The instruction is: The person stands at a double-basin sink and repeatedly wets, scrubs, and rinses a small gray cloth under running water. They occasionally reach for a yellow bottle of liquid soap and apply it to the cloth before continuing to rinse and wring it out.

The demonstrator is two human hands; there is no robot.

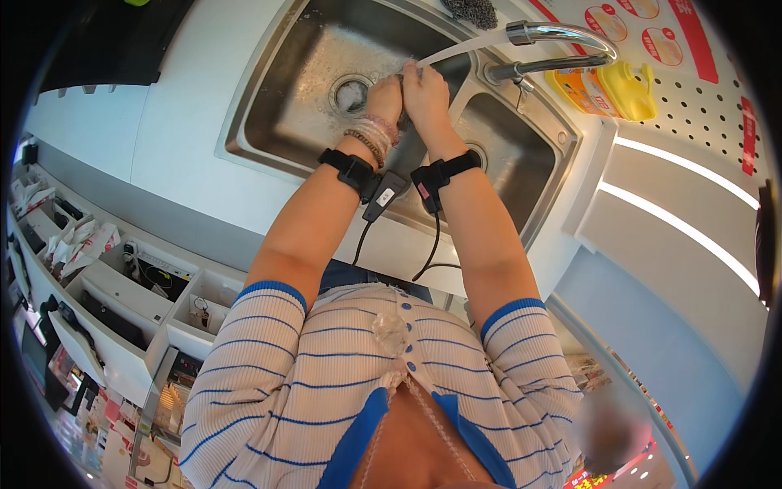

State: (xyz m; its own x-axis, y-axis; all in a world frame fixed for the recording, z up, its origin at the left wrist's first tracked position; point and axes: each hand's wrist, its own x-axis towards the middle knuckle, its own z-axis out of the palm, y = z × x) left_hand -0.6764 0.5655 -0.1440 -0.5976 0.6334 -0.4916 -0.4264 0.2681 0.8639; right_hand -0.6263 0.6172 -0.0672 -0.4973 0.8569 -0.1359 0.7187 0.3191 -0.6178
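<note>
My left hand and my right hand are pressed together over the larger basin of a stainless steel sink. A stream of water from the chrome faucet falls on my fingertips. Something dark shows in the narrow gap between the hands; whether it is a held thing or shadow is unclear. Left of my left hand is the drain, with a whitish mass in it. Beaded bracelets circle my left wrist. Black straps with small devices sit on both forearms.
A smaller basin adjoins on the right. Behind the faucet stands a yellow plastic jug, and a steel wool scrubber lies at the sink's back edge. Cables hang from the wrist devices. White counter extends left; open compartments hold electronics.
</note>
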